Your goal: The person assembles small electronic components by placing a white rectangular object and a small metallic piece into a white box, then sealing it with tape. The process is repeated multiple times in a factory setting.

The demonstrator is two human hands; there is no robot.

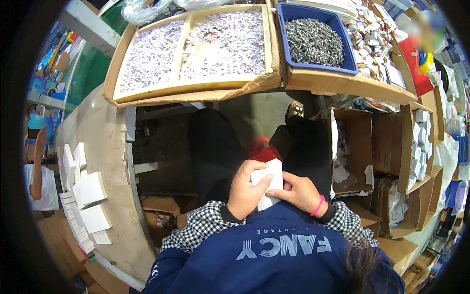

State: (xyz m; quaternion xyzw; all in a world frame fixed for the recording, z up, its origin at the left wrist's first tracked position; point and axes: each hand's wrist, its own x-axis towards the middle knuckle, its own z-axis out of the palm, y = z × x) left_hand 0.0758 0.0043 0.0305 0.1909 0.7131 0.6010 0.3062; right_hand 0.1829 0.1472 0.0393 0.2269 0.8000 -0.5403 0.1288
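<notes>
A small white box [274, 172] is held upright close to my body, above my lap. My left hand [247, 188] grips it from the left, with the thumb pressed across its face. From the right, my right hand [301, 193] pinches its lower edge between thumb and bent fingers; a pink band circles that wrist. Behind the box, something red and glossy [263, 149] shows between my knees, partly hidden by the box and my hands.
Ahead stands a divided wooden tray [178, 49] of small pale pieces, beside a blue bin [350, 59] of dark metal parts. White boxes [89, 188] lie on the left table [117, 196]. Cardboard cartons [387, 142] crowd the right. A person [43, 181] is at far left.
</notes>
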